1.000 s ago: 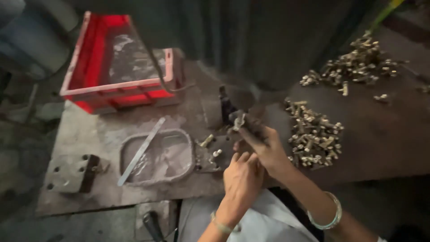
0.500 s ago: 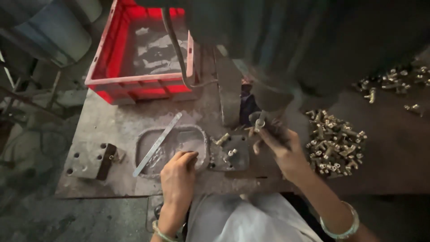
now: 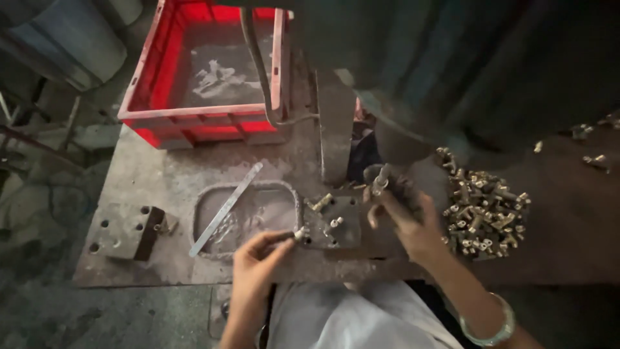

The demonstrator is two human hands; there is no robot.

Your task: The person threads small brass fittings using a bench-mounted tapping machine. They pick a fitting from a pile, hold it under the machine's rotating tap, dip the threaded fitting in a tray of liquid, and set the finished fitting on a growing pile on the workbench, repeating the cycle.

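Plainly, a small brass fitting [image 3: 299, 234] could have slipped away, being pinched only at the fingertips of the left hand [image 3: 258, 262], right at the edge of a square metal block [image 3: 332, 222] on the worktop [image 3: 174, 178]. The right hand [image 3: 403, 216] was raised beside the press column [image 3: 336, 126], fingers closed around another small metal piece [image 3: 380, 179] near the tooling, where a finger might get caught. A heap of brass fittings [image 3: 483, 213] lay just to the right. A flat metal strip [image 3: 226, 208] rested across a shallow tray [image 3: 292, 194]; a red crate [image 3: 206, 119] stood behind.
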